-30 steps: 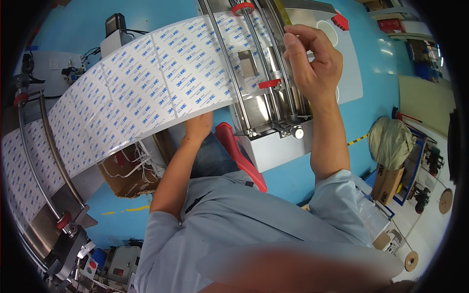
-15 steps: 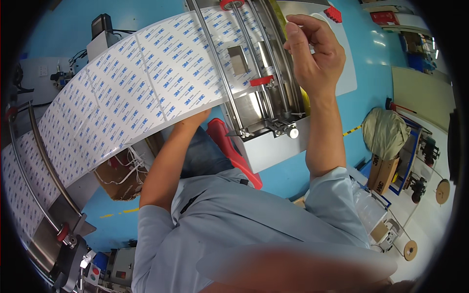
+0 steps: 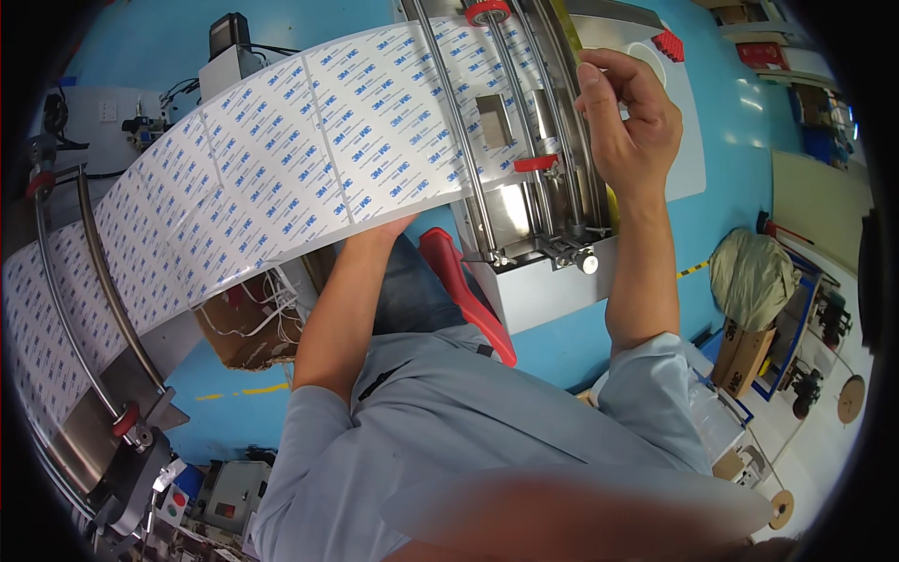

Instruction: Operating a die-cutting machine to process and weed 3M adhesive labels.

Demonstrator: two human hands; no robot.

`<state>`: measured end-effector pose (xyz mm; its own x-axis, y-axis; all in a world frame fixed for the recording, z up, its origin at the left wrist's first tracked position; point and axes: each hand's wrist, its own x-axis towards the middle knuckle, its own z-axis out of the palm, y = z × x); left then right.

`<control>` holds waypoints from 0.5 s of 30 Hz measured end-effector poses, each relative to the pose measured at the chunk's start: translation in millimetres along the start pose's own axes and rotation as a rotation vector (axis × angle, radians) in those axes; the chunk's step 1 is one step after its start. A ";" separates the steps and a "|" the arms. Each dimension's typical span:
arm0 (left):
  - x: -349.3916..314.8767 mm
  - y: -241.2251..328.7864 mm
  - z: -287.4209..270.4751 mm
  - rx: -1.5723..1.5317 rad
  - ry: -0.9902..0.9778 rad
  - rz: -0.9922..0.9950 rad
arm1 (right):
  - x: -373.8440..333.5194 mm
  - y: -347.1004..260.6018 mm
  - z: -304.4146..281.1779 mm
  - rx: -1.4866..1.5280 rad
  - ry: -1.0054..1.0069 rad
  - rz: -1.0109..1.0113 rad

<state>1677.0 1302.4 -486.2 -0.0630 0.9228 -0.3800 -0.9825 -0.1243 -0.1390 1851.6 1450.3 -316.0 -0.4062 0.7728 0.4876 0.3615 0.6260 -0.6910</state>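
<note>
A long white sheet (image 3: 272, 155) with blue print and cross seams runs in a curve from the left into a metal roller machine (image 3: 552, 215). My left hand (image 3: 395, 226) reaches beneath the sheet's near edge; its fingers are hidden under it. At the machine's right side my right hand (image 3: 637, 126) is curled, its thumb pressed toward the bent index finger. Whatever lies between these fingertips, if anything, is too small to make out. Red collars (image 3: 536, 163) sit on the machine's steel bars, and a rectangular opening (image 3: 494, 122) shows in the sheet beneath them.
Another roller stand (image 3: 122, 421) bears the sheet at the lower left. Below the sheet are a cardboard box (image 3: 245, 328) with white cables and a red curved chair part (image 3: 464, 290). A covered bundle (image 3: 754, 267) and a brown carton (image 3: 744, 351) stand at the right.
The whole view has shifted, so the machine, sheet and both arms appear farther right. Relative to the machine, my hands hold nearly the same places.
</note>
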 end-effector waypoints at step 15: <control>-27.2 -24.8 -27.1 1.296 0.069 0.339 | 2.3 1.9 -4.6 0.061 0.102 0.036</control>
<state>1707.8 1270.5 -497.2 -0.3639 0.8904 -0.2735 -0.3794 0.1265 0.9165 1855.2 1453.7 -313.7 -0.3052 0.8031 0.5118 0.3213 0.5928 -0.7385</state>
